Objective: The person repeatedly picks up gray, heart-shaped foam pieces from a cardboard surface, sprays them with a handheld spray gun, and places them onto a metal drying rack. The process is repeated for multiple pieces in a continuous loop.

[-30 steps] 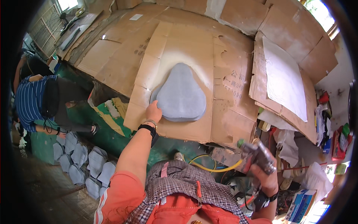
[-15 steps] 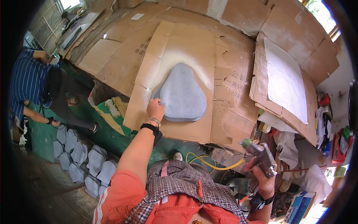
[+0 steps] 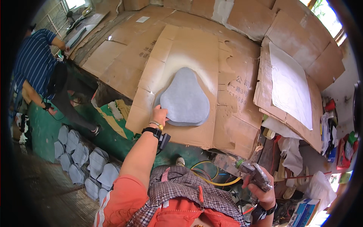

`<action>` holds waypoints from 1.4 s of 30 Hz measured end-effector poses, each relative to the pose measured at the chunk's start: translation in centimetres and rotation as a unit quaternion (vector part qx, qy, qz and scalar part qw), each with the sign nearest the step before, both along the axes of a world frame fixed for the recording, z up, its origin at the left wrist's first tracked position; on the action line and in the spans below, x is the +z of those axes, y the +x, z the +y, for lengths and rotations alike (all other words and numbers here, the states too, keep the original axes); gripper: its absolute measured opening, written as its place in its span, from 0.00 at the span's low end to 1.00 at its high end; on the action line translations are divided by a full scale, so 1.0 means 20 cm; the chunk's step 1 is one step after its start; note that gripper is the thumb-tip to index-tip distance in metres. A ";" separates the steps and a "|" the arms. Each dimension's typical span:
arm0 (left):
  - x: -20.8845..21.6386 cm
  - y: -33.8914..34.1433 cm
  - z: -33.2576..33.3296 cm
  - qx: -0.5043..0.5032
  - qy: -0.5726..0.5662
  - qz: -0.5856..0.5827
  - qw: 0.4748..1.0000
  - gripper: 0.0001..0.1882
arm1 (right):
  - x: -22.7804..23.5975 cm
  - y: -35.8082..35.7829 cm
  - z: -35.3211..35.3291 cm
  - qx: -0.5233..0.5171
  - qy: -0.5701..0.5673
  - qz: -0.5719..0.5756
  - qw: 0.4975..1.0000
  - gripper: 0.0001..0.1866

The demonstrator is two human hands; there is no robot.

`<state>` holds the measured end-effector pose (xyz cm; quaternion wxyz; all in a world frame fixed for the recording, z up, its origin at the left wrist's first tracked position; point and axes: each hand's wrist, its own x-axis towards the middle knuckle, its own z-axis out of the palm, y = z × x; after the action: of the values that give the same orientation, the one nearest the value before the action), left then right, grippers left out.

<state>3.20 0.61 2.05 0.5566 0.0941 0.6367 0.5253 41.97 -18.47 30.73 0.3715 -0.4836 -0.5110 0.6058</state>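
A grey, rounded-triangular pad (image 3: 184, 99) lies on the cardboard sheet. A second grey edge shows beneath it on the left and along the bottom. My left hand (image 3: 160, 114) is closed at the pad's lower left edge, fingers pinching its rim; the fingertips are partly hidden. To the lower right, away from the cardboard, my right hand (image 3: 266, 192) grips a metal spray gun (image 3: 257, 176) with a green part at its front. A yellow hose (image 3: 223, 184) runs close to the gun.
Cardboard (image 3: 189, 45) with pale overspray covers the worktable. White paper (image 3: 289, 83) lies on a raised cardboard panel at right. Several grey pads (image 3: 80, 156) rest on a mesh rack at lower left. A co-worker in a striped shirt (image 3: 36, 62) stands at far left.
The spray gun in my right hand has moved lower and a little to the left. My left hand stays at the pad's edge, slightly lower in view. The co-worker's upper arm now reaches toward the table.
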 end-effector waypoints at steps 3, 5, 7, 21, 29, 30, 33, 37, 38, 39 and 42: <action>-0.02 -0.02 -0.01 -0.011 -0.016 0.005 1.000 0.22 | 0.01 0.00 0.01 -0.089 0.030 -0.043 0.995 0.31; -0.03 -0.03 -0.01 -0.009 -0.012 -0.004 1.000 0.24 | 0.01 0.02 0.02 -0.118 0.027 -0.048 0.992 0.31; -0.04 -0.04 -0.02 0.003 0.010 -0.031 0.999 0.26 | 0.00 0.09 0.01 -0.073 0.023 -0.049 0.996 0.32; 0.84 -0.04 -0.14 -0.015 0.329 -0.276 0.903 0.30 | -0.25 -0.35 0.37 0.039 -0.002 -0.007 0.999 0.18; 0.89 -0.36 -1.35 0.214 0.355 -0.282 0.865 0.37 | -0.48 -0.93 0.28 0.225 -0.134 -0.039 0.964 0.14; 0.85 -0.40 -1.52 0.275 0.357 -0.270 0.851 0.35 | -0.49 -1.04 0.27 0.282 -0.184 -0.061 0.940 0.16; 0.61 -0.57 -1.94 0.405 0.352 -0.249 0.806 0.33 | -0.52 -1.36 0.17 0.382 -0.245 -0.123 0.883 0.17; 0.35 -0.93 -2.40 0.538 0.333 -0.196 0.749 0.30 | -0.63 -1.80 -0.11 0.446 -0.198 -0.166 0.857 0.12; 0.24 -1.05 -2.51 0.568 0.337 -0.185 0.727 0.30 | -0.66 -1.90 -0.18 0.465 -0.196 -0.180 0.844 0.12; 0.11 -1.17 -2.62 0.596 0.341 -0.175 0.705 0.29 | -0.69 -2.00 -0.24 0.482 -0.193 -0.193 0.832 0.13; -0.25 -1.61 -2.96 0.641 0.365 -0.114 0.666 0.26 | -0.77 -2.22 -0.40 0.532 -0.189 -0.247 0.788 0.12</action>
<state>-29.05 -58.66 -3.02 0.0721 -0.2019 0.2291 0.9495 -2.41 -26.51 15.33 -0.2469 -0.3290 -0.6372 0.6517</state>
